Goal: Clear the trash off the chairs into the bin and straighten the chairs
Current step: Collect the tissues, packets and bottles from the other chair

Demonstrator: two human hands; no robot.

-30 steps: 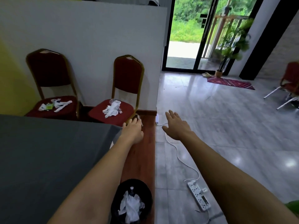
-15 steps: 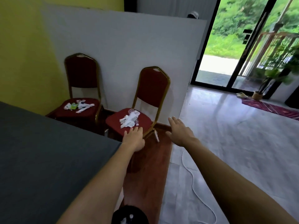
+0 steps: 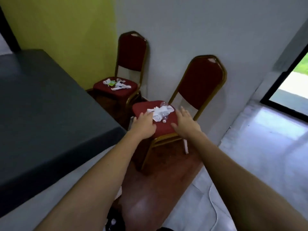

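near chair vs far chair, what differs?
The left hand and right hand hover over the near chair; nothing touches the far chair. The near chair carries one bunched white wad with clear plastic; the far chair has scattered white scraps and a green piece. Both: red upholstery, gold frames.

The near chair [image 3: 202, 84] and the far chair [image 3: 131, 52] are dark red with gold frames; the crumpled tissues [image 3: 160, 112] are white; the table [image 3: 41, 100] is dark grey.

The dark tabletop [image 3: 50, 105] walls off 9 o'clock of the near chair [image 3: 164, 130]. Its backrest [image 3: 202, 80] and the wall [image 3: 183, 30] close 12 o'clock. The floor [image 3: 258, 147] at 3 o'clock lies open; bare seat cloth flanks the trash pile [image 3: 160, 112].
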